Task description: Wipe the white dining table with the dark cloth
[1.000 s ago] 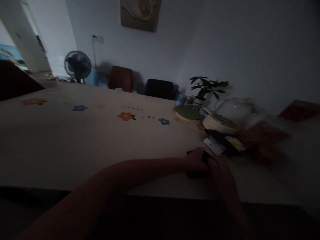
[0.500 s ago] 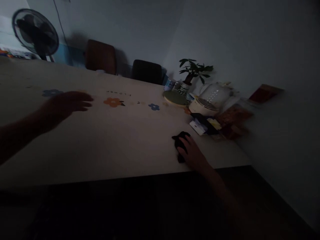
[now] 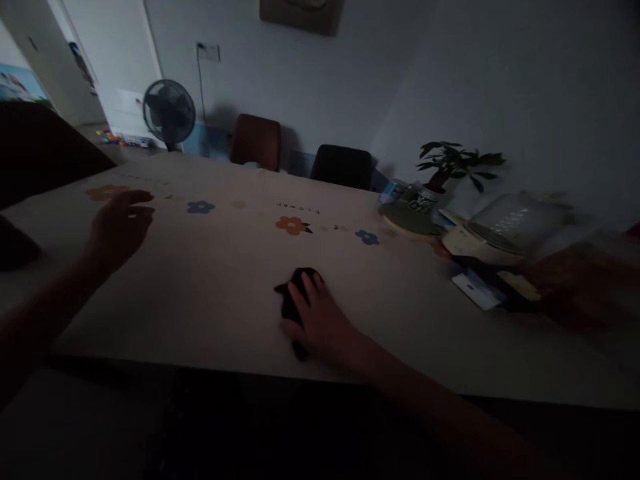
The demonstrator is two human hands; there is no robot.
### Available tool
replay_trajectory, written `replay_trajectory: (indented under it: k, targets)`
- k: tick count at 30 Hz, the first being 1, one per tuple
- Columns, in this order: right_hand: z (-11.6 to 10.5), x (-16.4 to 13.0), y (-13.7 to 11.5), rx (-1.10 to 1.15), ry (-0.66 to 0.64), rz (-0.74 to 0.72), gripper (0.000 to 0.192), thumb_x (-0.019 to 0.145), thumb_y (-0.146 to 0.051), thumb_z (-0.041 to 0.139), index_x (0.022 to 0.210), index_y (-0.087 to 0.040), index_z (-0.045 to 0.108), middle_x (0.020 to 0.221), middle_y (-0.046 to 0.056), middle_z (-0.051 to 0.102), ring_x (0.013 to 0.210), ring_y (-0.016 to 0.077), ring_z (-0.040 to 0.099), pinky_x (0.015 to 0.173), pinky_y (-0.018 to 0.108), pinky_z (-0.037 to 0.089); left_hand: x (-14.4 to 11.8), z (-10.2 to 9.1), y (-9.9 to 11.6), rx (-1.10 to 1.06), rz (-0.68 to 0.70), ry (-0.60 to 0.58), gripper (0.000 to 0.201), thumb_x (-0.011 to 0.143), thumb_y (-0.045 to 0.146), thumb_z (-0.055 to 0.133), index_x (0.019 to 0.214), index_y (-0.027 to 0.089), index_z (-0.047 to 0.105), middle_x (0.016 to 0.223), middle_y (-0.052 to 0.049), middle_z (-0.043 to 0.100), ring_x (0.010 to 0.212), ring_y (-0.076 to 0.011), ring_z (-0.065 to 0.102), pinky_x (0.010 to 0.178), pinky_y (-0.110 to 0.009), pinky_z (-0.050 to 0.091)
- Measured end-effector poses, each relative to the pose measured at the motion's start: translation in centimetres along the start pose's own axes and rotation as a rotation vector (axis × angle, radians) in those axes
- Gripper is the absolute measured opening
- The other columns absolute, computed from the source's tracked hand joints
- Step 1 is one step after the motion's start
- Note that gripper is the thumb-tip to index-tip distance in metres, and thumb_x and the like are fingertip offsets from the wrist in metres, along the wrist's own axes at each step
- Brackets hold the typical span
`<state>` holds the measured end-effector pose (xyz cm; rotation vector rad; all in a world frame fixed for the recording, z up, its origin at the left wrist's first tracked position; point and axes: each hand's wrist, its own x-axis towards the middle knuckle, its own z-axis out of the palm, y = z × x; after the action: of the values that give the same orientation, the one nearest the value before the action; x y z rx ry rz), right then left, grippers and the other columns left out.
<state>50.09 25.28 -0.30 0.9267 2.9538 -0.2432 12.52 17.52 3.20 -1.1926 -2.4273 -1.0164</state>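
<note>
My right hand rests palm down over a small black object on the table, its fingers draped across the top. A pointed tip sticks out at the object's left side and a narrow part shows toward the front; its kind I cannot make out in this dim light. On the left, my left hand hovers over or just at the tablecloth, fingers and thumb apart around a gap, holding nothing. It is close to a printed orange flower.
Along the right stand a potted plant, a round green mat, a pale round container and a white box. Behind the table are two chairs and a fan. Dark shapes fill the left edge.
My view has turned left. My right hand and the black object have slid left across the cloth, from beyond the blue flower to below the orange one. My left hand has moved left too.
</note>
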Motion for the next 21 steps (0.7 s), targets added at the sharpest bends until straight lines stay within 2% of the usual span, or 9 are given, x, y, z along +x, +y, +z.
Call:
replay_trajectory:
  k: [3, 7, 10, 13, 15, 17, 19, 21]
  targets:
    - [-0.3, 5.5, -4.5, 0.036, -0.042, -0.117, 0.081, 0.097, -0.065, 0.035, 0.156, -0.009, 0.027, 0.16, 0.023, 0.009, 0.146, 0.0461, 0.001, 0.118, 0.06, 0.012, 0.2, 0.3, -1.1, -0.204, -0.08, 0.13, 0.039, 0.084, 0.01, 0.045, 0.122, 0.014, 0.054, 0.133, -0.004, 0.059, 0.104, -0.0115, 0.065, 0.086, -0.022, 0.053]
    - [0.2, 12.3, -10.9, 0.086, 0.019, -0.306, 0.079, 0.096, -0.066, 0.037, 0.153, -0.013, 0.031, 0.16, 0.02, 0.014, 0.145, 0.0454, 0.007, 0.118, 0.057, 0.013, 0.4, -0.1, -2.3, -0.263, -0.098, 0.3, 0.041, 0.082, 0.004, 0.044, 0.12, 0.012, 0.054, 0.123, -0.005, 0.063, 0.096, -0.0101, 0.066, 0.066, -0.015, 0.052]
    - [0.9, 17.0, -16.1, 0.109, 0.079, -0.415, 0.072, 0.095, -0.067, 0.039, 0.15, -0.02, 0.036, 0.159, 0.016, 0.018, 0.144, 0.0452, 0.011, 0.115, 0.059, 0.019, 0.9, -0.8, -3.4, -0.285, -0.148, 0.402, 0.04, 0.082, -0.001, 0.045, 0.12, 0.006, 0.054, 0.123, -0.011, 0.061, 0.095, -0.0115, 0.066, 0.056, -0.011, 0.047]
    - [1.8, 20.7, -20.7, 0.105, 0.069, -0.469, 0.064, 0.096, -0.064, 0.038, 0.148, -0.026, 0.037, 0.159, 0.012, 0.018, 0.143, 0.0459, 0.011, 0.111, 0.061, 0.022, 1.5, -1.3, -4.8, -0.312, -0.181, 0.478, 0.04, 0.083, -0.002, 0.046, 0.123, -0.001, 0.052, 0.126, -0.018, 0.057, 0.092, -0.0128, 0.066, 0.05, -0.009, 0.045]
    - [2.4, 22.3, -22.7, 0.073, 0.073, -0.491, 0.063, 0.098, -0.06, 0.036, 0.151, -0.026, 0.032, 0.159, 0.011, 0.017, 0.143, 0.0475, 0.009, 0.11, 0.063, 0.021, 1.9, -1.4, -5.7, -0.31, -0.188, 0.511, 0.04, 0.083, -0.004, 0.046, 0.123, -0.002, 0.051, 0.127, -0.02, 0.055, 0.089, -0.0117, 0.065, 0.047, -0.008, 0.043]
    - [2.9, 22.6, -23.5, 0.041, 0.108, -0.537, 0.064, 0.099, -0.057, 0.038, 0.152, -0.023, 0.029, 0.156, 0.011, 0.021, 0.14, 0.0484, 0.012, 0.108, 0.063, 0.024, 2.1, -1.2, -6.5, -0.287, -0.181, 0.512, 0.041, 0.082, -0.005, 0.047, 0.122, -0.001, 0.052, 0.127, -0.018, 0.055, 0.087, -0.0104, 0.065, 0.046, -0.008, 0.043]
    - [3.2, 21.7, -23.2, 0.056, 0.145, -0.603, 0.064, 0.097, -0.057, 0.042, 0.15, -0.022, 0.032, 0.151, 0.01, 0.028, 0.137, 0.0466, 0.019, 0.106, 0.059, 0.028, 2.1, -0.9, -6.9, -0.273, -0.151, 0.49, 0.042, 0.082, -0.004, 0.047, 0.123, 0.001, 0.05, 0.128, -0.016, 0.054, 0.09, -0.0109, 0.064, 0.047, -0.008, 0.045]
    - [3.2, 19.5, -22.0, 0.108, 0.16, -0.653, 0.059, 0.096, -0.057, 0.043, 0.145, -0.025, 0.039, 0.147, 0.006, 0.034, 0.133, 0.0423, 0.025, 0.106, 0.055, 0.032, 1.9, -0.8, -6.7, -0.273, -0.141, 0.464, 0.043, 0.082, -0.001, 0.047, 0.125, 0.001, 0.049, 0.128, -0.016, 0.054, 0.093, -0.013, 0.064, 0.048, -0.009, 0.046]
